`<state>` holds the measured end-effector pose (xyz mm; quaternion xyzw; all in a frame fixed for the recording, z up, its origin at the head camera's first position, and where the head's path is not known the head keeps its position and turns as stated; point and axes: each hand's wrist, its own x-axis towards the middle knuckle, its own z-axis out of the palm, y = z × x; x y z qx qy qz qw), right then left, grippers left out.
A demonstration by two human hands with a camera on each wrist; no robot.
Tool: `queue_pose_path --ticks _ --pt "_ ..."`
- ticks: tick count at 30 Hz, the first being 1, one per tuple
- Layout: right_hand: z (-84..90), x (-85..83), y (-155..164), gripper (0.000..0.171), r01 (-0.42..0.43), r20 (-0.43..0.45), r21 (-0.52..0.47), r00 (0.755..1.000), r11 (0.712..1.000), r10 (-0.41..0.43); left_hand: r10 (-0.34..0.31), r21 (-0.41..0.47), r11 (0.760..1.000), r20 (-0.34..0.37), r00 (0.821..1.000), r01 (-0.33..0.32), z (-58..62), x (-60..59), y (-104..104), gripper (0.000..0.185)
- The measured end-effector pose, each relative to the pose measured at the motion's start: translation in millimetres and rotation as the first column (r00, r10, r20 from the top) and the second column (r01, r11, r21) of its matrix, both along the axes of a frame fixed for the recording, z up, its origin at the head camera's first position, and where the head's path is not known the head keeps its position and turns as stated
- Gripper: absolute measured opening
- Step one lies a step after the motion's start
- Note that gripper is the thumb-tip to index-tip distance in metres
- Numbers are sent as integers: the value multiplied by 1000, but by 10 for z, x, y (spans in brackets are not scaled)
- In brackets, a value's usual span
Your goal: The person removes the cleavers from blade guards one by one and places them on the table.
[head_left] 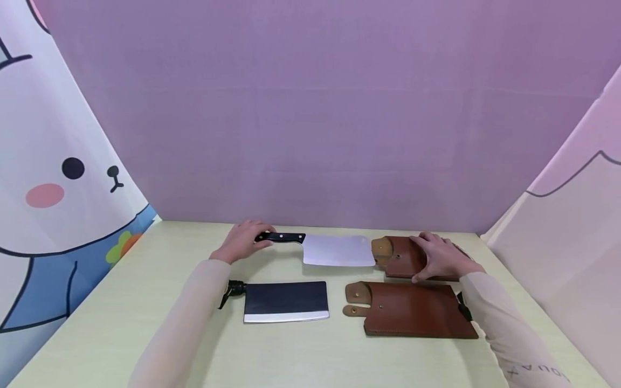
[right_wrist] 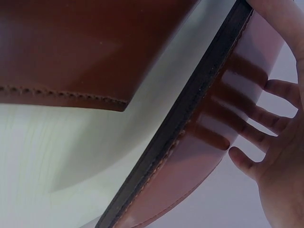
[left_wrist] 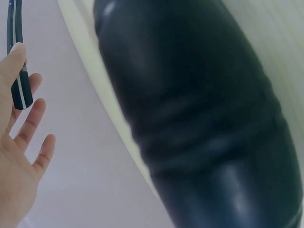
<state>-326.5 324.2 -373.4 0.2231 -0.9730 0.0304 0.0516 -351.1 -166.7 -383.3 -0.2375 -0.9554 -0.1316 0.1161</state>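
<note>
My left hand (head_left: 245,241) lies at the end of the black handle (head_left: 281,237) of the far cleaver, whose bright blade (head_left: 338,250) points right. In the left wrist view its fingers (left_wrist: 29,121) are straight and spread, a fingertip touching the handle (left_wrist: 18,71). My right hand (head_left: 439,256) rests flat on the far brown leather sheath (head_left: 400,258), just right of that blade. In the right wrist view the fingers (right_wrist: 266,118) lie straight across the sheath (right_wrist: 199,180).
Nearer me lie a second cleaver with a dark blade (head_left: 285,302) and a second brown sheath (head_left: 412,311), side by side on the pale green table (head_left: 121,312). Cloth walls close in the back and both sides. A blurred black shape (left_wrist: 204,123) fills the left wrist view.
</note>
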Motion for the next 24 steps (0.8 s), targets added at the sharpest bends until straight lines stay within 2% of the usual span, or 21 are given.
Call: queue_pose_path --ticks 18,24 --pt "-43 -42 -90 104 3 -3 -27 1000 1000 -3 29 -10 1000 -18 999 -29 15 45 -337 34" --pt "-63 -75 -158 106 13 13 -25 1000 1000 -13 36 12 999 -16 999 -36 4 72 -448 32"
